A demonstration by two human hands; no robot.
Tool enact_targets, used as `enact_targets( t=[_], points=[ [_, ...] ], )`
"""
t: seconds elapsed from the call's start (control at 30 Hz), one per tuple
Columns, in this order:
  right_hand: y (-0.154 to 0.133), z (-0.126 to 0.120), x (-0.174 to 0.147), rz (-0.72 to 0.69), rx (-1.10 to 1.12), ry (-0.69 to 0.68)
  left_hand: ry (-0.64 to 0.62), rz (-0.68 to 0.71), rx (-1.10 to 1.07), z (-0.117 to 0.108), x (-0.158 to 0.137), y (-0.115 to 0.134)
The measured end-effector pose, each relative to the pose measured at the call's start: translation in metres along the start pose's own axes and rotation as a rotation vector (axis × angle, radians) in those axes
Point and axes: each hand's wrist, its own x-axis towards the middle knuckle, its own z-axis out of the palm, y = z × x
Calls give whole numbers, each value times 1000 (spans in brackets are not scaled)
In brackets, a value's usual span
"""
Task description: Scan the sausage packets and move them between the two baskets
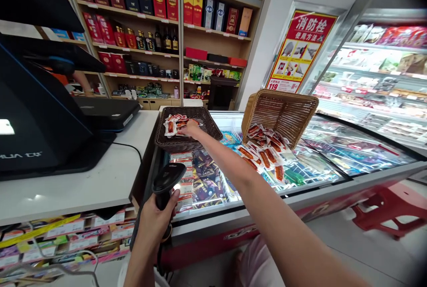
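My left hand (156, 217) is wrapped round the handle of a black barcode scanner (168, 177), its head raised over the front left corner of the glass-topped freezer. My right arm stretches across the freezer, and my right hand (191, 129) is inside a dark brown woven basket (173, 145). Its fingers are closed on a packaged sausage (182, 124), among several others lying in that basket. On the right, a tan wicker basket (300, 113) lies tipped on its side. Sausage packets (267, 159) spill from its mouth onto the freezer glass.
A checkout terminal (40, 113) stands on the white counter (110, 162) at left, its cable trailing over the edge. The freezer (207, 209) holds packaged goods beneath its glass. A red stool (390, 209) is on the floor at right. Shelves of boxes line the back wall.
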Motion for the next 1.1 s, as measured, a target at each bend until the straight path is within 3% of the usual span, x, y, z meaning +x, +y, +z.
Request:
enact_targets(
  t=[0.1,0.23,0.3,0.37,0.5,0.87,1.1],
  points=[
    [16,-38,-22,146,461,-36,-12,26,-7,8,-8,8],
    [38,-86,-73,224,1244,-361,-39,55,2,21,-19,21],
    [49,-102,-104,192,1467,-461,-55,60,-5,27,-24,26],
    [58,-113,-134,150,1584,-467,-77,74,-2,33,-30,32],
    [77,-120,-180,101,1544,-369,-137,103,12,42,-42,43],
    [130,-97,-251,35,925,203,-166,131,59,53,-58,43],
    [134,-90,-282,7,758,271,-190,191,81,55,-71,50]
  ],
)
